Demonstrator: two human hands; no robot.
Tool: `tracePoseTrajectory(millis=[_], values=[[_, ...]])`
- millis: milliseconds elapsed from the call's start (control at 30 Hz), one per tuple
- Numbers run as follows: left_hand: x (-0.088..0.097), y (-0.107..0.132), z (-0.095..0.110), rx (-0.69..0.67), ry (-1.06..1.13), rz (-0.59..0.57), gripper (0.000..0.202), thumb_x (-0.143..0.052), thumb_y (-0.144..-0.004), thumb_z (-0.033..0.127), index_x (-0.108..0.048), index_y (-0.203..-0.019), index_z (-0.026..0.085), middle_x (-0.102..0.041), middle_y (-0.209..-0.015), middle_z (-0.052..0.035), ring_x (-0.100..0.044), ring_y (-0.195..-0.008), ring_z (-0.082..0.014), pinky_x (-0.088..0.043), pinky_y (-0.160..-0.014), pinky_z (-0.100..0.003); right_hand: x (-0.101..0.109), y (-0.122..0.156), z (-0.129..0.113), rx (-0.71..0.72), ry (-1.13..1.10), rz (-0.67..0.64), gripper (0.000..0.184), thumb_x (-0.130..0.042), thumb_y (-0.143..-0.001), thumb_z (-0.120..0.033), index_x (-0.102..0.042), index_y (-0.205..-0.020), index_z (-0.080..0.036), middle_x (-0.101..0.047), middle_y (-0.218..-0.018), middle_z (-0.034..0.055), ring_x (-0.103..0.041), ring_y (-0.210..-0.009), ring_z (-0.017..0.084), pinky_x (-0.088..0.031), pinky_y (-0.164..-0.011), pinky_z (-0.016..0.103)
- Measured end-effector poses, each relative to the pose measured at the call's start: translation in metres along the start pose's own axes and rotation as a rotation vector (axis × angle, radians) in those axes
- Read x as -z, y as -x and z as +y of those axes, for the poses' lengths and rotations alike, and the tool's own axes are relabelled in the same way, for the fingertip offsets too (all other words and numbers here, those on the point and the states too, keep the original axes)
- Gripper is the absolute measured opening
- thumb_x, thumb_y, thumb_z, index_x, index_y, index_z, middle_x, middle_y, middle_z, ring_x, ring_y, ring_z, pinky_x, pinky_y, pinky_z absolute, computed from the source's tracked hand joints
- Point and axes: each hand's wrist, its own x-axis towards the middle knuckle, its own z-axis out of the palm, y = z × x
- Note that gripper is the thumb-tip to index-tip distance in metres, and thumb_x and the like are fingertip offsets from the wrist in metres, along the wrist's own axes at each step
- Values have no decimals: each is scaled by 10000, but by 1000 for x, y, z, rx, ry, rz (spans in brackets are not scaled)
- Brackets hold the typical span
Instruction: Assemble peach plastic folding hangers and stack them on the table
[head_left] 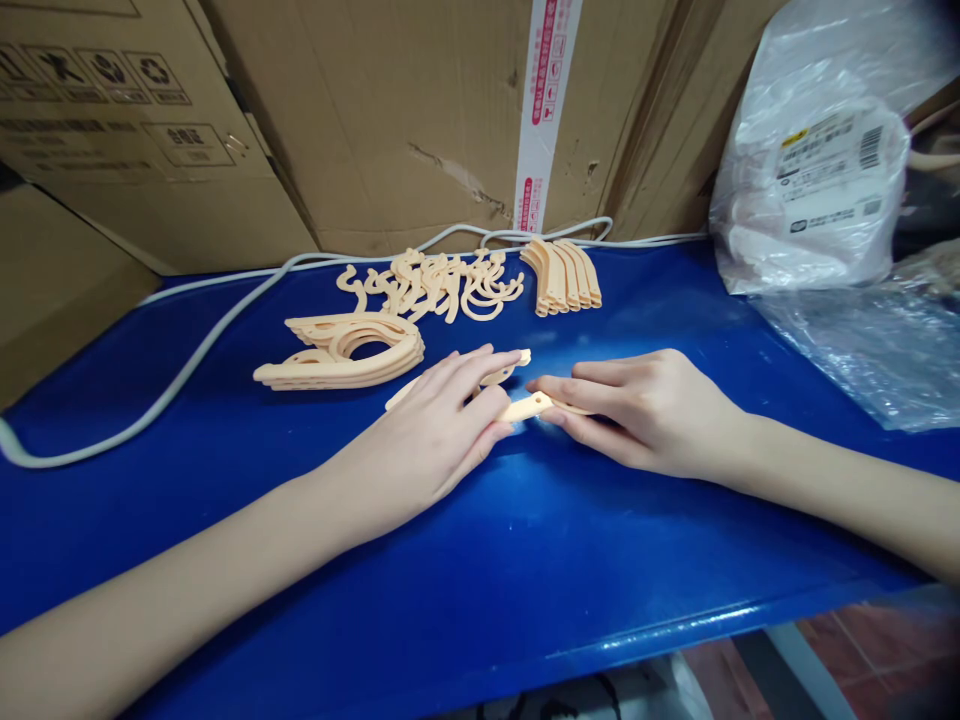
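Note:
My left hand point(439, 430) lies over a peach plastic hanger piece point(525, 406) on the blue table point(525, 560), fingers pressed on it. My right hand point(637, 410) meets it from the right and pinches the same piece at its end. Behind the hands lie a stack of curved peach hanger arms point(341, 355), a loose heap of peach hooks point(439, 283) and a neat row of short curved pieces point(562, 275).
Cardboard boxes point(390, 120) wall off the back of the table. A white cable point(187, 350) runs along the back and left. A clear plastic bag with labels point(817, 170) sits at the right, with loose plastic film point(870, 340) in front of it.

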Motion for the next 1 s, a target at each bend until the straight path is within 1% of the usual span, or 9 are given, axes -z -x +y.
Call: tracePoseTrajectory(millis=[167,367,467,600,767,1000], values=[[1,0,1,0,-7,-13,274,-328,-1043,253,-575,-1097,148,-413,-1534,-156,-365,-1437,-303,-338,-1171,-554,0,1,0,-6,21,5,390,-364,-1041,-358,-713,-1065,-184,-604,-654,5,-563,-553,111,-293,-517,278],[0,0,1,-7,-14,-22,279,-332,-1045,255,-579,-1119,148,-409,-1537,-151,-365,-1438,-309,-333,-1169,-565,0,0,0,16,52,41,333,-419,-1027,-337,-718,-1037,-189,-590,-629,-11,-564,-544,106,-296,-513,276],[-1,0,0,-5,-14,-24,283,-337,-1044,258,-581,-1141,152,-409,-1539,-146,-363,-1440,-310,-326,-1174,-566,-1,1,0,40,88,67,326,-430,-1024,-338,-717,-1033,-183,-587,-622,-20,-565,-538,101,-296,-507,275],[-1,0,1,-7,-17,-35,297,-333,-1044,259,-581,-1155,139,-408,-1536,-161,-373,-1432,-328,-337,-1163,-576,-2,1,1,81,141,85,338,-420,-1028,-340,-715,-1018,-176,-600,-636,-22,-592,-557,98,-311,-508,273],[-1,0,1,-14,-23,-39,301,-328,-1046,269,-588,-1135,145,-425,-1526,-156,-388,-1423,-324,-346,-1161,-567,-2,0,1,101,223,110,340,-421,-1027,-334,-717,-965,-177,-604,-633,-24,-617,-566,102,-319,-501,278],[-1,-1,1,-22,-34,-42,306,-324,-1046,261,-601,-1081,134,-438,-1514,-169,-389,-1422,-333,-360,-1150,-571,-3,0,1,170,339,169,312,-454,-1013,-319,-716,-944,-165,-612,-630,-24,-623,-542,110,-311,-480,291]])
